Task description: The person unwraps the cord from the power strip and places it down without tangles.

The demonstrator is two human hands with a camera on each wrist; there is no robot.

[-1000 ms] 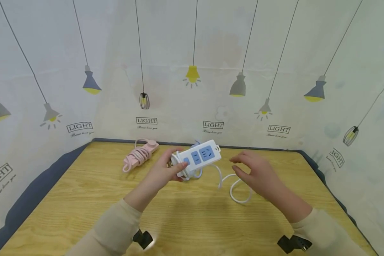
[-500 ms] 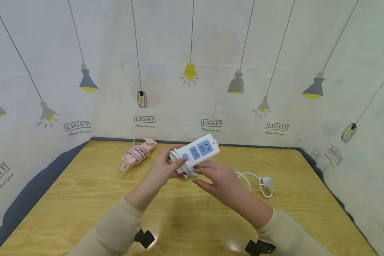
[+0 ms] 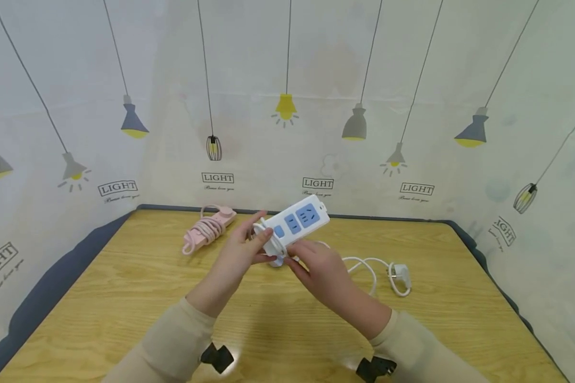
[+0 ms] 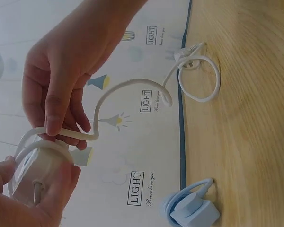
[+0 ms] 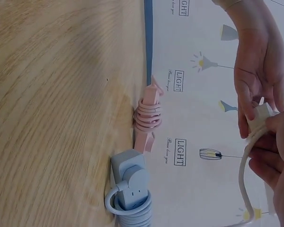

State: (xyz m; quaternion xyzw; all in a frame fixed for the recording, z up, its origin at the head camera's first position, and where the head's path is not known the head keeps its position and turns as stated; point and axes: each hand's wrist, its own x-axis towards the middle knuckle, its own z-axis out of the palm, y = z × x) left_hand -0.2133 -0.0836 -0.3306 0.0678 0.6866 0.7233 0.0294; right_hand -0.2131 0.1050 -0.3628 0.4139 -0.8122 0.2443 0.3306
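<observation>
A white power strip (image 3: 294,226) with blue sockets is held up over the table, its white cord (image 3: 364,265) partly wound round its near end. My left hand (image 3: 243,250) grips that near end (image 4: 38,172), thumb on top. My right hand (image 3: 316,263) is just below and right of the strip and pinches the white cord (image 4: 71,135) between thumb and fingers close to the windings. The loose cord trails right across the wood to its white plug (image 3: 396,271), which lies flat on the table (image 3: 124,298).
A pink power strip (image 3: 208,230) with its cord wrapped round it lies at the back left of the table. A blue-grey strip (image 5: 130,189) with a coiled cord lies by the back edge behind the hands. Lamp-patterned backdrop walls enclose the table.
My right hand came in from the right, took hold of the cord under the strip and drew it closer to the windings. The plug end has slid into view on the right.
</observation>
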